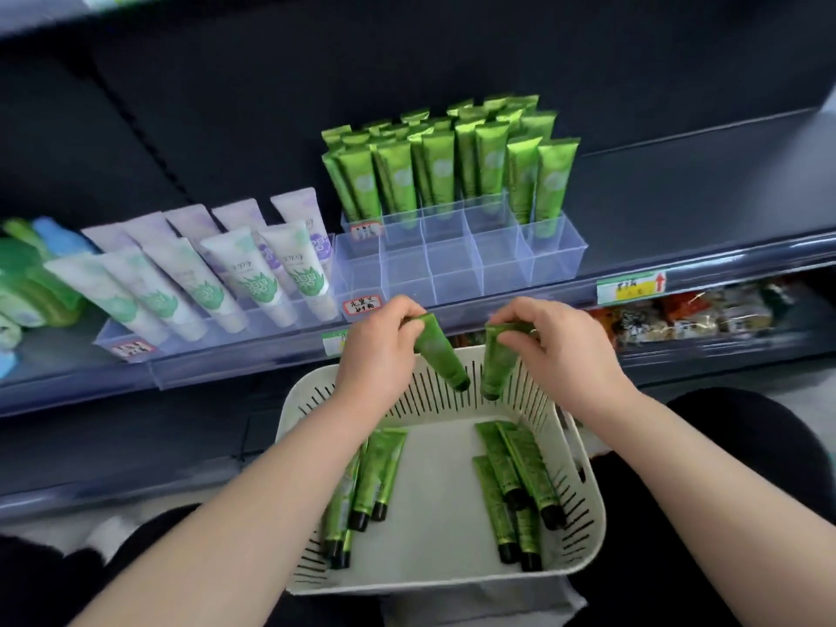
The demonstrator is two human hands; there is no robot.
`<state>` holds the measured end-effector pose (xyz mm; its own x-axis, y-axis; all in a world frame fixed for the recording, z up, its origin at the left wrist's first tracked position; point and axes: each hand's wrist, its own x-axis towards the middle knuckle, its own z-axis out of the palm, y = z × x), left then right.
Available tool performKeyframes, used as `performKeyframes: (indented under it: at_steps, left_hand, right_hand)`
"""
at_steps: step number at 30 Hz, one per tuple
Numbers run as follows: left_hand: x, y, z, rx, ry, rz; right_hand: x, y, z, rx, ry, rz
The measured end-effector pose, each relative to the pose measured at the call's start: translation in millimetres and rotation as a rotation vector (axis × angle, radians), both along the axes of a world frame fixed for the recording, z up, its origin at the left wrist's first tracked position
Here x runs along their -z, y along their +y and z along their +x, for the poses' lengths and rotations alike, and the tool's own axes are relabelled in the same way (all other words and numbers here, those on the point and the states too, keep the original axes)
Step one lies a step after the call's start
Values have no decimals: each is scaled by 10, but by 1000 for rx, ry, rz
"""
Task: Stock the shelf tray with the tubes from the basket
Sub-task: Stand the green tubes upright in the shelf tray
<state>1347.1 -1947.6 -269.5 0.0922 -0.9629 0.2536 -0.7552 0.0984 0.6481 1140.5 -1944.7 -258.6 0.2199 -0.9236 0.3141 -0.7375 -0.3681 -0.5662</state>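
Left hand (380, 346): thumb and fingers are clamped on the flat crimped end of one green tube, the left tube (441, 357), held above the basket's far wall.
Right hand (561, 350): it has the same pinch on the crimped end of the right tube (497, 362).
Pointing: both tubes hang cap down. The left tube's long axis slants, with its cap swung toward the middle. The right tube hangs nearly upright. The two black caps are near each other but apart.
Basket (289, 414): it is white and slotted, and sits low in front of us. Loose tubes (377, 472) lie flat in two bunches along its left and right sides, caps toward us.
Tray (457, 269): it is clear and divided into cells, and stands on the shelf (678, 210) just beyond the hands. Stocked tubes (441, 169) stand in its back cells, crimp up and cap down. The front cells appear empty, though blur and clear plastic leave us unsure.
Relation that counts: the free cells lie ahead of and above both sets of fingers. The held tubes already point the way the stocked ones stand — we judge no flip is needed.
Nearer hand: neither is clearly nearer. The left hand sits below the left cells, the right hand below the right ones.
Next move, as we judge it: carry both tubes forward and up, bring the left tube's axis upright, then lower each cap into a free cell — one hand at a time if the caps crowd.
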Motion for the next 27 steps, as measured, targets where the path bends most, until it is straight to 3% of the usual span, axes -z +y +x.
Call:
performKeyframes:
  at_steps: [6, 12, 27]
  left_hand:
    - [-706, -386, -233, -63, 167, -244]
    - [-1122, -905, -433, -138, 40, -363]
    - [-884, -1962, -774, -93, -242, -66]
  right_hand:
    - [-518, -245, -83, 47, -95, -160]
    - [-845, -620, -119, 141, -170, -260]
    - [-767, -1124, -248, 152, -126, -230]
